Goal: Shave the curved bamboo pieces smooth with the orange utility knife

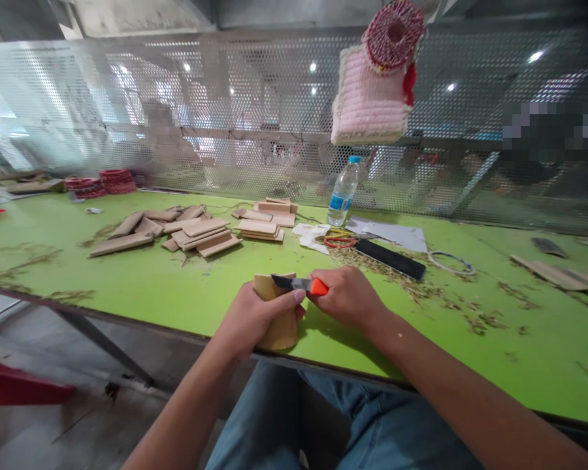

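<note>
At the table's near edge, my left hand (257, 318) is wrapped round a tan, curved piece of wood or bamboo (281, 329) held upright. My right hand (345, 294) is closed on the orange handle of a knife (318, 286). The knife's blade points left and lies across the upper part of the piece, beside my left thumb. My right fingertips are mostly hidden behind the handle.
Several similar pieces (206, 228) lie piled on the green table (166, 294) ahead and left. A water bottle (343, 192), red-handled scissors (340, 242), a black phone-like slab (391, 259), a ring (451, 263) and shavings lie beyond and right of my hands.
</note>
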Tool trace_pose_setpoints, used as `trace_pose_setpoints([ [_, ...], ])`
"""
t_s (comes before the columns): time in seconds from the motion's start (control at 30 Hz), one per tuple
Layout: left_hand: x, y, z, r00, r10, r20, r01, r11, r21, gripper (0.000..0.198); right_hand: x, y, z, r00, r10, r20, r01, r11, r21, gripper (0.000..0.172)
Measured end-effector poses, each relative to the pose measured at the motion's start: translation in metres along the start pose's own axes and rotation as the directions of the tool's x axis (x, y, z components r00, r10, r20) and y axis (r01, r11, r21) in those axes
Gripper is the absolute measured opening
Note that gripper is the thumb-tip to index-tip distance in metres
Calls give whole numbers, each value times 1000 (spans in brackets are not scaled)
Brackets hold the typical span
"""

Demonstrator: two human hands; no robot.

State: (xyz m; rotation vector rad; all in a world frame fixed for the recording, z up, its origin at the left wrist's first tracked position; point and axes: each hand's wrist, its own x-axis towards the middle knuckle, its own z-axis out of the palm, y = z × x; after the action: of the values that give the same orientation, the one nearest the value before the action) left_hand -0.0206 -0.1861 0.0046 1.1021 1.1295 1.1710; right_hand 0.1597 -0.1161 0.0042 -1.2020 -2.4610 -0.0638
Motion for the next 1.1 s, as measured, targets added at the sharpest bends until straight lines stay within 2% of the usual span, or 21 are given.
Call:
trace_pose_setpoints([
  [0.3, 1, -2, -2, 997, -34, 67, 42, 992, -119, 39, 1, 2, -2, 996, -53, 70, 54, 998, -13, 24],
  [0.53, 1, -1, -2, 1000, 6, 11, -6, 1000, 2, 36, 0, -2, -1, 996, 0, 92, 6, 998, -57, 26],
  [0.9, 1, 0, -1, 1000, 0, -21, 0, 1000, 20, 35, -3, -5, 7, 999, 36, 25, -34, 998, -62, 24],
  [1.03, 1, 0, 0, 999, -28, -36, 27, 999, -42, 37, -2, -5, 8, 998, 41, -43, -43, 997, -63, 25],
  [1.1, 1, 1, 1, 998, -48, -29, 46, 997, -62, 38, 0, -2, 6, 991, 87, -103, -92, 995, -43, 27],
])
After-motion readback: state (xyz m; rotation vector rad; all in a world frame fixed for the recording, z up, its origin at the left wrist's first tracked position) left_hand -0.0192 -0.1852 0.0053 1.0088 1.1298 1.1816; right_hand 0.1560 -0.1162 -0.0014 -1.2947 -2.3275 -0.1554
